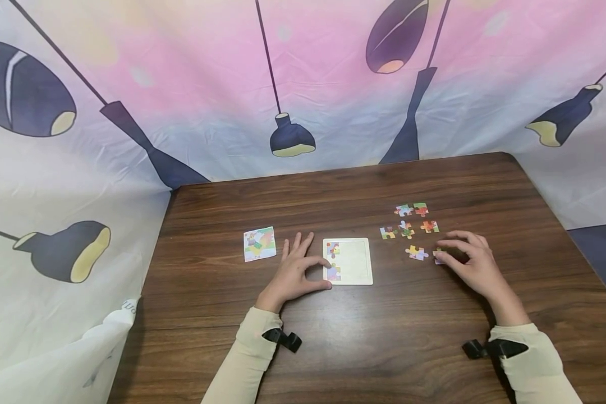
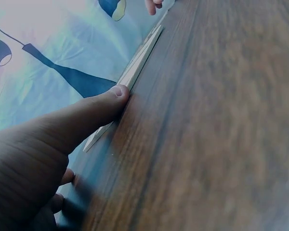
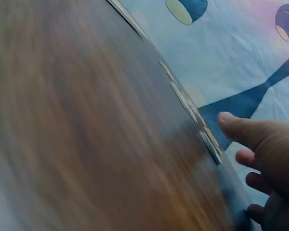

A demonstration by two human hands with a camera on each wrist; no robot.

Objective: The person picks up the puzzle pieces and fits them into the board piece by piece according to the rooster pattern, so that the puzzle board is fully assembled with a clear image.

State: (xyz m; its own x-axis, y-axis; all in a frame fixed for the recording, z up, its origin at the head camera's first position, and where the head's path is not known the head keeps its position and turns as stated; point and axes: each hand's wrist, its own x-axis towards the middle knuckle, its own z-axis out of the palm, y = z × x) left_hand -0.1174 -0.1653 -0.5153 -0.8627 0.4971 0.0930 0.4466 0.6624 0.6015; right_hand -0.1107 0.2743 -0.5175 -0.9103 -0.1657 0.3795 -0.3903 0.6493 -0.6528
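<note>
A square white puzzle tray (image 1: 356, 261) lies on the table with a few colourful pieces along its left side. My left hand (image 1: 290, 275) holds the tray by its lower left, thumb at the corner and bent index finger at the left edge; its other fingers spread on the table. In the left wrist view the thumb (image 2: 106, 103) presses the tray's edge. My right hand (image 1: 477, 266) hovers at the right over a puzzle piece (image 1: 438, 257), which its thumb partly covers. In the right wrist view its thumb (image 3: 241, 127) stands apart from the fingers.
Several loose puzzle pieces (image 1: 406, 229) lie right of the tray, one close to the right hand (image 1: 417, 252). A square picture card (image 1: 260, 244) lies left of the left hand. Behind the brown wooden table (image 1: 303, 196) hangs a lamp-patterned cloth (image 1: 207, 101).
</note>
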